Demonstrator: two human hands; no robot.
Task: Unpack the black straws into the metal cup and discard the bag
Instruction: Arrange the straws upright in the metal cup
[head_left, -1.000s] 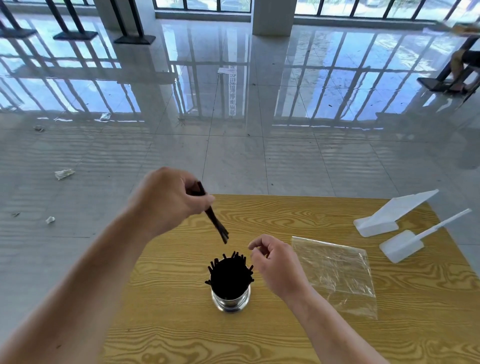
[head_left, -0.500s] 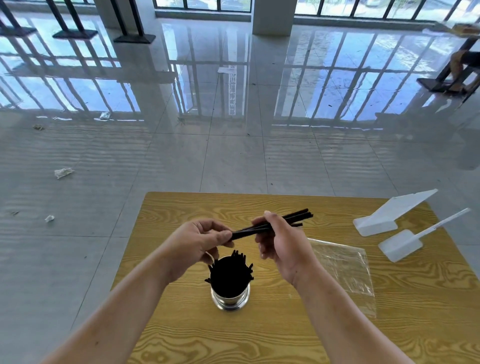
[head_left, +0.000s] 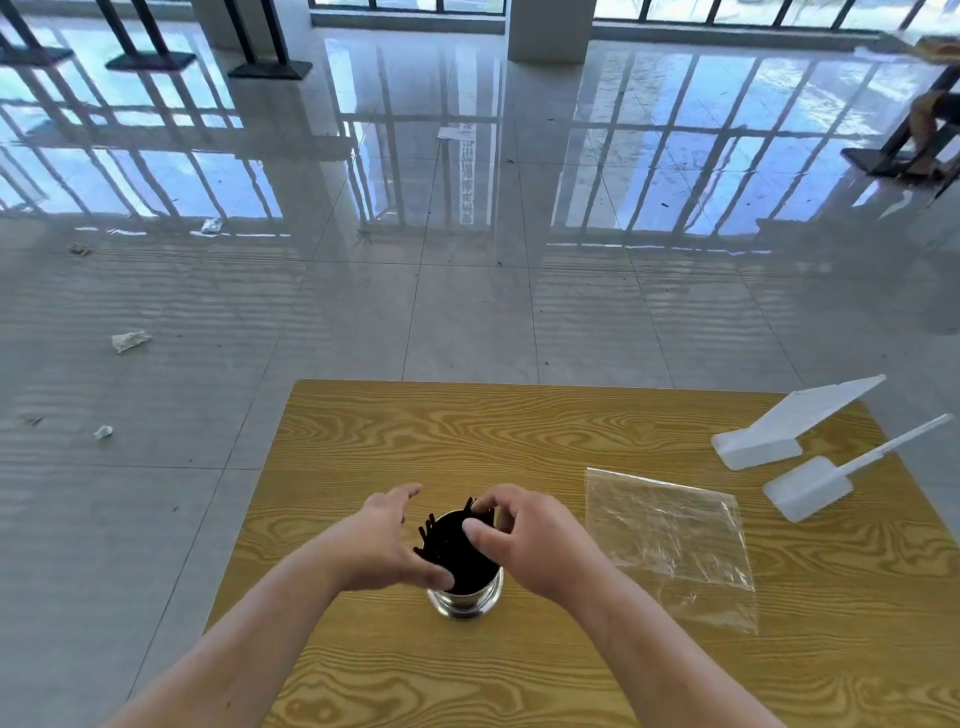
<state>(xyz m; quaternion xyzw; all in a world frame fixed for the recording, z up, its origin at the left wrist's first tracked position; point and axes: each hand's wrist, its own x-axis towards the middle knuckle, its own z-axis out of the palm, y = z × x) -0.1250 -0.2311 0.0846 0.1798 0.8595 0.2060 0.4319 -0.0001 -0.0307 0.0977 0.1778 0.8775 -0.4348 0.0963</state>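
Black plastic straws (head_left: 448, 538) stand as one dense bundle in the shiny round metal cup (head_left: 466, 603). The cup sits on the yellow wood-grain table (head_left: 519, 431), toward its near side, between my two hands. The straw tips are uneven, and some lean outward on the left side, above the rim.

My left hand (head_left: 376, 548) is loose and mostly open. Its thumb lies against the near side of the bundle, and the other fingers reach forward and hold nothing. My right hand (head_left: 535, 545) is curled over the top. Its index finger and thumb seem to pinch a few tips at the far right side, though how many I cannot tell.

I judge that the unpacking step is almost finished and that I am only settling the straws in the cup. The clear flat plastic bag (head_left: 670, 540) lies on the table to the right, apart from the cup, and it looks empty. The next move, I think, is to let go, reach right and pick up this thin, slippery film without knocking the cup, then throw it away. No bin is visible.
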